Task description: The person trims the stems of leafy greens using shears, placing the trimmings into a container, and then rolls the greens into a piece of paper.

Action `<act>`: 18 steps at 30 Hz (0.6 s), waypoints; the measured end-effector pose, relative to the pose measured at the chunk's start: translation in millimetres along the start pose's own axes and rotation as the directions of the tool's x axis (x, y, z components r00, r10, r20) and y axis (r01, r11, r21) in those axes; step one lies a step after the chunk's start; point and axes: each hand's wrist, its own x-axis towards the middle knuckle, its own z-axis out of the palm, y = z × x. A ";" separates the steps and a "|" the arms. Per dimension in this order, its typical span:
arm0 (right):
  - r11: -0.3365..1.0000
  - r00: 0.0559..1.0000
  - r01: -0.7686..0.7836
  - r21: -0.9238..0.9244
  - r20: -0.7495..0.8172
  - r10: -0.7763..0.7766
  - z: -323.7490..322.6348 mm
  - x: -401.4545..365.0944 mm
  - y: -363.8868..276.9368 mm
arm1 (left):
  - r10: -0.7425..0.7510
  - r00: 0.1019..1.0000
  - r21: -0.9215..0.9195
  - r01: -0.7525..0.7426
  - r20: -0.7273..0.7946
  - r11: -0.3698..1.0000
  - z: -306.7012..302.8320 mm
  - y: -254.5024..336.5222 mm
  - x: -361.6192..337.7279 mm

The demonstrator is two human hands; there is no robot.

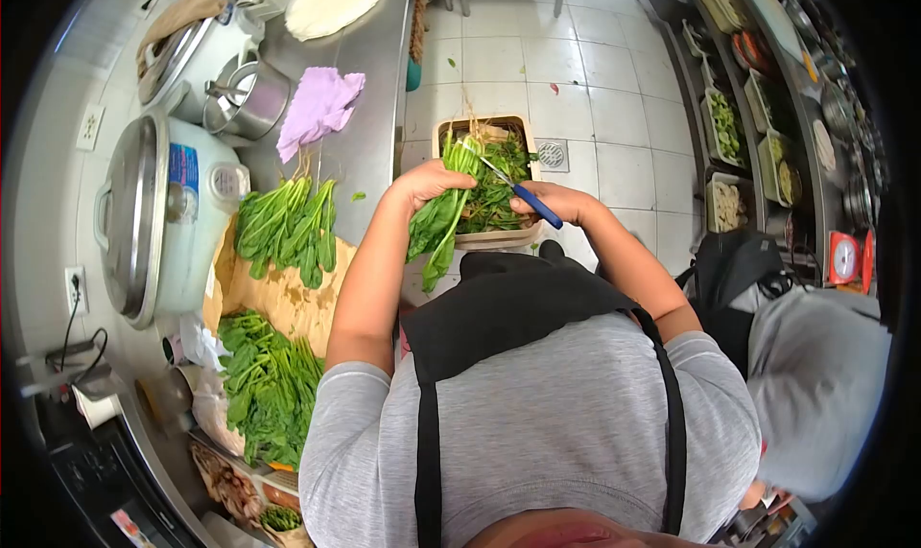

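Observation:
My left hand (432,182) is closed round a bunch of spinach (443,224), its leaves hanging down toward me and its stems and pale roots pointing away. In my right hand (559,203) is a knife (538,206) with a blue handle. Its thin blade lies against the stem end of the bunch. Both hands are over a beige bin (526,136) on the floor, partly filled with cut greens and roots (501,188). On the steel counter (369,160) to the left lies another spinach bunch (288,224), roots still attached.
A larger heap of spinach (269,390) lies beside brown paper (288,308). Along the left wall stand a big lidded cooker (144,222) and a metal pot (247,97), near a purple cloth (321,107). Another person (815,385) is close on my right, by shelves of food trays (724,126).

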 end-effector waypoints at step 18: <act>0.958 0.951 -0.244 -0.154 -0.231 0.205 -9.1 -6.8 9.9 | -0.035 0.975 0.693 0.179 -0.217 0.698 -35.7 -43.0 85.8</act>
